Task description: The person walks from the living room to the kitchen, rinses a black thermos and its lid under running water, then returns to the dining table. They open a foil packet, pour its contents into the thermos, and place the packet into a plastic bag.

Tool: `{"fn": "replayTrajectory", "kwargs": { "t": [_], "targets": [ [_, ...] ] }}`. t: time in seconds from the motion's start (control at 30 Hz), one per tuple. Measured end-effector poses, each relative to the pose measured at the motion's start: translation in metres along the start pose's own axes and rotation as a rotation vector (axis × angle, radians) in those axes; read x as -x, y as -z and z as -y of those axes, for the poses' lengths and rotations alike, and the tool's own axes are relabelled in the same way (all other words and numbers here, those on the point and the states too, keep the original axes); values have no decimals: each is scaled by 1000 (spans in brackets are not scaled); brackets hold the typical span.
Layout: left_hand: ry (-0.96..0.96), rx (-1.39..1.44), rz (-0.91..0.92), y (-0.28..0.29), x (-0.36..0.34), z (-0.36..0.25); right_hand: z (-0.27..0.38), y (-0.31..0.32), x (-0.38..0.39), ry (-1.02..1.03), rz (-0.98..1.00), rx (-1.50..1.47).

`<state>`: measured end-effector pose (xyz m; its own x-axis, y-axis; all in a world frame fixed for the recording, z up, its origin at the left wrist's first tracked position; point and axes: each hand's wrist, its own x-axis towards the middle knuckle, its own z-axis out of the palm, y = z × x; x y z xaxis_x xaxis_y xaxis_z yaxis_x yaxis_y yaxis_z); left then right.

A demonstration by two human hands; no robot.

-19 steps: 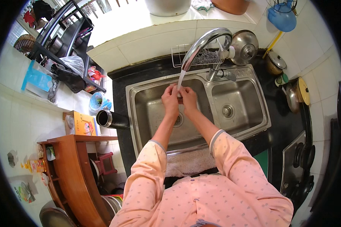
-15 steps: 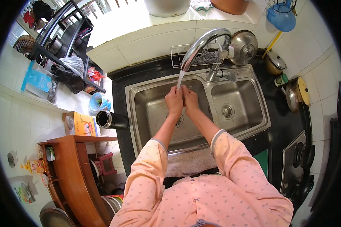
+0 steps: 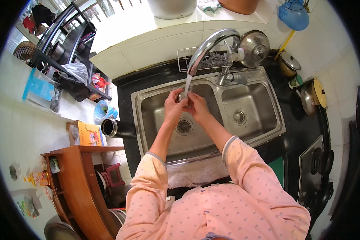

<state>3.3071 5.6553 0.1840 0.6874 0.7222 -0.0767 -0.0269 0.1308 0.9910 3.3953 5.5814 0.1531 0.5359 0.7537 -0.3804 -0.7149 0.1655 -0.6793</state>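
Note:
Over the left basin of the steel double sink (image 3: 138, 132), my left hand (image 3: 174, 105) and my right hand (image 3: 198, 105) meet under the running faucet (image 3: 212, 40). Between them is a small round silvery piece (image 3: 181, 97), cap-like in shape and partly covered by my fingers. My left fingers curl round its side, and those of my right hand press at its other edge. The water stream (image 3: 187, 85) falls onto it. An uncapped black thermos (image 3: 122, 129) lies tilted or upright at the counter's left edge; which one, I cannot tell.
Behind the sink a wire rack (image 3: 214, 61) holds dark scrubbers, and a metal pot lid (image 3: 255, 49) leans on the wall. Pots (image 3: 289, 64) stand along the right. A cloth (image 3: 196, 172) hangs at the sink's front. A gas stove (image 3: 310, 172) is at right, a wooden cabinet (image 3: 82, 188) at left.
My hands have moved slightly apart and to the left, turning so the round piece now shows between them. The drain below has come into full view. Water keeps running.

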Motion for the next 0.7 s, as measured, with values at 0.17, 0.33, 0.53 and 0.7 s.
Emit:
{"fn": "replayTrajectory", "kwargs": {
  "t": [0.17, 0.33, 0.53, 0.7],
  "targets": [
    [-184, -498, 52, -4, -9, -6, 8, 35, 7, 77, -233, 320],
    [-193, -600, 78, 7, -4, -3, 53, 89, 4, 713, -624, 1171],
    [-21, -266, 20, 22, 14, 0, 113, 120, -22, 858, -953, 1430],
    [-30, -92, 75, 28, 25, -5, 120, 110, -17, 601, -885, 1416]
  ]
}}
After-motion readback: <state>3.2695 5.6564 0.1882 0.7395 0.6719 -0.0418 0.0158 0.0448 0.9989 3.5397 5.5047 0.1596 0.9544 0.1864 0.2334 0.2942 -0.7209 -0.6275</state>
